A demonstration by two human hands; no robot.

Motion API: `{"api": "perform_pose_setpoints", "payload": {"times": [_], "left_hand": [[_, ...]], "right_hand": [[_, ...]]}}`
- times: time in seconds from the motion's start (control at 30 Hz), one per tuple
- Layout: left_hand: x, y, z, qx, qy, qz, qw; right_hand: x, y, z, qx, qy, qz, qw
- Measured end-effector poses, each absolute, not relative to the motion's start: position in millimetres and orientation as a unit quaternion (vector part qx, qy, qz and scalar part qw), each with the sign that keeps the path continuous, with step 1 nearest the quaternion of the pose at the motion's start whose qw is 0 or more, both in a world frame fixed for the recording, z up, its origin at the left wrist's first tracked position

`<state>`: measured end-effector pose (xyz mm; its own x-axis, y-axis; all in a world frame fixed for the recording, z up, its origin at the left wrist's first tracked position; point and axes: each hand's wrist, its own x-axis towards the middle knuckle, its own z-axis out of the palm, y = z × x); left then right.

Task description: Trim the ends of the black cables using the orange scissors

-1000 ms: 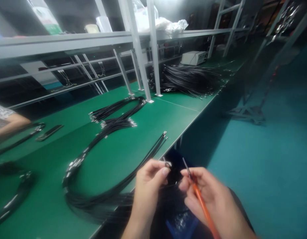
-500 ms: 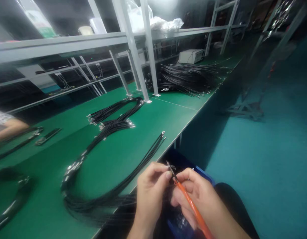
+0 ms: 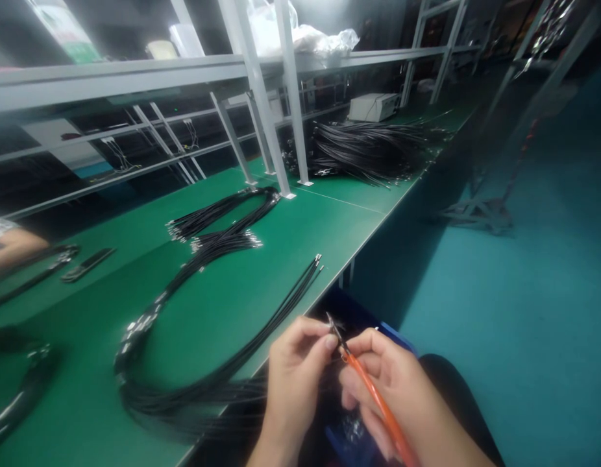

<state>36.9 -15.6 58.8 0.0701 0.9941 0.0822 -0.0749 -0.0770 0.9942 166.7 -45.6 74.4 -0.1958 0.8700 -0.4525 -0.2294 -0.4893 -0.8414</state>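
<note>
R hand grasps an orange tool, tip angled in to reach the small piece L hand pinches, prob. for steadiness. Cables curve over table beyond, looped prob. to save space; cable pile farther back.

Along the near edge of the green table we count one left hand, one right hand, one orange-handled tool; on it, one white box, one flat device; below it, one blue bin.
</note>
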Motion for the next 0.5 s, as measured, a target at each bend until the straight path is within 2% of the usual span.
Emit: {"api": "perform_pose_setpoints", "payload": {"times": [0.13, 0.5], "left_hand": [[36.3, -13.4, 56.2, 0.521, 0.455, 0.521, 0.5], [38.6, -14.8, 53.9, 0.557, 0.462, 0.521, 0.453]], "right_hand": [[174.7, -49.9, 69.6, -0.474, -0.336, 0.705, 0.407], [168.3, -48.6, 72.9, -0.526, -0.337, 0.674, 0.395]]}}
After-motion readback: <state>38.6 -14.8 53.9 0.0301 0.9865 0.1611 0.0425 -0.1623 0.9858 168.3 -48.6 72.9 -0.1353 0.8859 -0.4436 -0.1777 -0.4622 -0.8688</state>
